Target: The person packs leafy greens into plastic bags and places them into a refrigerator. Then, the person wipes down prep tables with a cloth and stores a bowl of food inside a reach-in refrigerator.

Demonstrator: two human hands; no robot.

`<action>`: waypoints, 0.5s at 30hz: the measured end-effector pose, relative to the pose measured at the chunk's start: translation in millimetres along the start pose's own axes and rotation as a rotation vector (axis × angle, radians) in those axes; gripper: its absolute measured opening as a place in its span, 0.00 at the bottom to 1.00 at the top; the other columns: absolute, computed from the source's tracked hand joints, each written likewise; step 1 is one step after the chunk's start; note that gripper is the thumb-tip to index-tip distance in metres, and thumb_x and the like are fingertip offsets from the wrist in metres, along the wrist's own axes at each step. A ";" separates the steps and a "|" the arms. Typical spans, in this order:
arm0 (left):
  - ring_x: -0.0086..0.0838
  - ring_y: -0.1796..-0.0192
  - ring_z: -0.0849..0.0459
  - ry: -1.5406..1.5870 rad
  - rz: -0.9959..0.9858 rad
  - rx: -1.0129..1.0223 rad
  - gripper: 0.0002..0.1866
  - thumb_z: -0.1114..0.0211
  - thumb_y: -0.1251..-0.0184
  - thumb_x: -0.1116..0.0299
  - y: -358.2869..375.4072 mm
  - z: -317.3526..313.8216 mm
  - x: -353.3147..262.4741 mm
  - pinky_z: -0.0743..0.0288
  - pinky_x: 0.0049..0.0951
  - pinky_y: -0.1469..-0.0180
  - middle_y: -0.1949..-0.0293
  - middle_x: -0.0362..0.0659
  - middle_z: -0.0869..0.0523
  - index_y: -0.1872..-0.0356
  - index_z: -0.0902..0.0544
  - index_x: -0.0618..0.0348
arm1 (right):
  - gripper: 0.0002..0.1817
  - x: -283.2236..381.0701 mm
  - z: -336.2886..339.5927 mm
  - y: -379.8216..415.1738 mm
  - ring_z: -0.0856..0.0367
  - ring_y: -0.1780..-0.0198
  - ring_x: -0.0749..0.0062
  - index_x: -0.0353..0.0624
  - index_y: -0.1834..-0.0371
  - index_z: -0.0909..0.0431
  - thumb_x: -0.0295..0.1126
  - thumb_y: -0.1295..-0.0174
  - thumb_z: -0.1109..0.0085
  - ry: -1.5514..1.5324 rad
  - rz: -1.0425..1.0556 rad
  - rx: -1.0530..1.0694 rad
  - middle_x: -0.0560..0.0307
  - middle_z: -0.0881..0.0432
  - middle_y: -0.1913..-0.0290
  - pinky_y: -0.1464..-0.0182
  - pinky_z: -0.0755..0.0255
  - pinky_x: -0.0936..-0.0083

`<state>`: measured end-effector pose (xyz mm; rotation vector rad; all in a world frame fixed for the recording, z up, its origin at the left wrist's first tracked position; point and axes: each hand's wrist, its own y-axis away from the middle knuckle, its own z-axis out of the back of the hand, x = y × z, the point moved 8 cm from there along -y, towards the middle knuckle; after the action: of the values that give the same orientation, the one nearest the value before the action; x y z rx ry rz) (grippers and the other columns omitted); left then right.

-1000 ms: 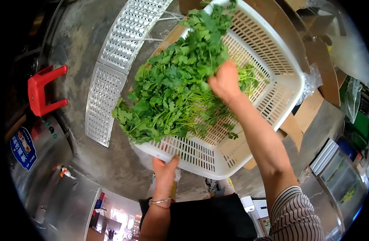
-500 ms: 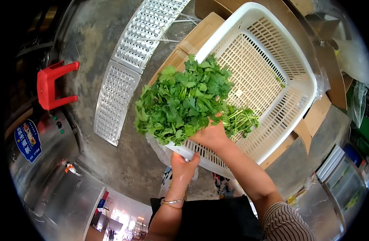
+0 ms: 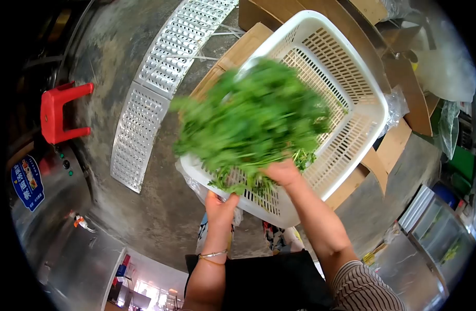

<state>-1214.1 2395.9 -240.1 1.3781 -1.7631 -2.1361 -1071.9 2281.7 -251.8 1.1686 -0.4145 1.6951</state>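
head view: right hand (image 3: 283, 172) grips a blurred bunch of leafy greens (image 3: 251, 122) by the stems, leaves fanning toward 11 o'clock above the white slotted basket (image 3: 352, 88). left hand (image 3: 221, 203) pinches the basket's near rim at 6 o'clock, just below the stems.

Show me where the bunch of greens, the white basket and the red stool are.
bunch of greens (image 3: 248, 116), head view, middle of the blurred leaves.
white basket (image 3: 375, 103), head view, its right rim.
red stool (image 3: 54, 111), head view, the seat.
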 end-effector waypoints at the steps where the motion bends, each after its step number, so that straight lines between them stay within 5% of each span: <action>1: 0.25 0.53 0.23 0.002 -0.005 0.045 0.22 0.40 0.46 0.82 -2.7 2.3 3.7 0.30 0.24 0.50 0.53 0.43 0.22 0.48 0.30 0.67 | 0.18 9.1 25.4 1.7 0.23 0.56 0.65 0.39 0.55 0.25 0.30 0.51 0.40 0.006 -0.043 0.039 0.55 0.21 0.56 0.53 0.29 0.69; 2: 0.25 0.53 0.23 0.014 -0.007 0.040 0.22 0.40 0.46 0.82 -1.8 4.3 1.8 0.30 0.24 0.50 0.53 0.43 0.22 0.48 0.30 0.67 | 0.19 -5.5 43.4 9.5 0.23 0.57 0.66 0.38 0.55 0.24 0.31 0.52 0.38 -0.221 -0.364 0.130 0.54 0.20 0.57 0.53 0.29 0.69; 4: 0.25 0.53 0.23 -0.047 0.015 0.074 0.23 0.37 0.46 0.81 0.5 2.6 -0.5 0.30 0.25 0.50 0.54 0.43 0.21 0.47 0.30 0.67 | 0.23 -33.3 83.2 25.8 0.22 0.59 0.65 0.35 0.56 0.24 0.36 0.56 0.37 -0.683 -0.538 -0.179 0.53 0.20 0.60 0.53 0.29 0.70; 6: 0.25 0.52 0.24 0.002 0.005 0.089 0.24 0.35 0.46 0.79 0.9 7.2 3.7 0.29 0.25 0.49 0.52 0.44 0.22 0.47 0.30 0.67 | 0.26 -29.0 126.6 34.2 0.22 0.59 0.64 0.34 0.55 0.24 0.39 0.58 0.37 -0.702 -0.677 -0.278 0.52 0.20 0.59 0.52 0.29 0.70; 10: 0.25 0.46 0.28 0.007 -0.143 0.063 0.26 0.35 0.47 0.79 22.2 28.9 -10.4 0.31 0.25 0.47 0.46 0.45 0.28 0.45 0.31 0.66 | 0.31 -17.4 174.0 37.7 0.26 0.51 0.62 0.33 0.50 0.28 0.43 0.55 0.41 -0.983 -0.529 -0.369 0.49 0.22 0.54 0.47 0.31 0.68; 12: 0.29 0.43 0.30 -0.039 -0.171 -0.136 0.27 0.40 0.47 0.82 46.0 60.2 -26.1 0.36 0.27 0.42 0.44 0.44 0.29 0.43 0.31 0.62 | 0.32 -5.2 188.4 37.2 0.24 0.55 0.63 0.34 0.52 0.26 0.46 0.59 0.38 -1.070 -0.393 -0.490 0.49 0.22 0.55 0.52 0.29 0.70; 14: 0.29 0.44 0.30 -0.157 -0.233 -0.213 0.25 0.39 0.50 0.82 67.7 103.5 -37.4 0.37 0.27 0.42 0.48 0.43 0.27 0.46 0.30 0.61 | 0.33 2.7 192.8 42.7 0.25 0.54 0.63 0.33 0.52 0.27 0.46 0.59 0.39 -1.171 -0.402 -0.475 0.48 0.23 0.55 0.51 0.29 0.69; 15: 0.30 0.46 0.28 -0.469 -0.348 -0.273 0.23 0.39 0.51 0.82 85.2 120.2 -59.8 0.35 0.28 0.44 0.51 0.43 0.26 0.50 0.29 0.61 | 0.33 2.5 192.4 41.8 0.25 0.55 0.63 0.32 0.52 0.27 0.46 0.60 0.39 -1.289 -0.339 -0.436 0.49 0.23 0.57 0.51 0.29 0.69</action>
<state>-1295.7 2490.4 -141.6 1.2612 -1.3304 -2.9541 -1010.7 2125.9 -148.2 1.7309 -1.1956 0.3328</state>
